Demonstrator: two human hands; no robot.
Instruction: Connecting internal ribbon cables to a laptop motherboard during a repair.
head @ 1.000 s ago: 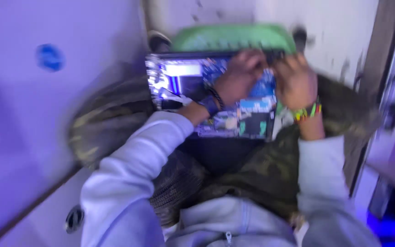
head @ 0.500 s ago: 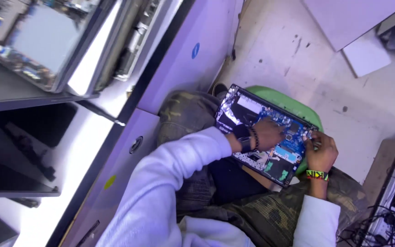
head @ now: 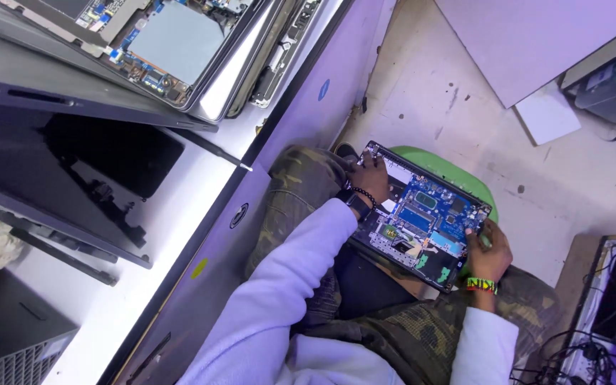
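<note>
One head-worn camera looks steeply down and is rolled, so the white bench (head: 172,235) runs diagonally along the left. It sits above the person's lap, near enough to show both sleeves, with the opened laptop (head: 422,214) right of centre and concrete floor (head: 465,93) beyond. No second view exists.

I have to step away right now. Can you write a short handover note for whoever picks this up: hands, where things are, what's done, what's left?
Left hand: resting on the far left corner of the opened laptop base, nothing visibly gripped.
Right hand: gripping the base's right edge; any tool between its fingers is too small to tell.
The base lies across the person's lap, over a green stool, bottom cover off, blue circuit board exposed.
On the white workbench at left: another opened laptop and dark panels.
Done: cover removed. Left: everything inside still looks in place.
</note>
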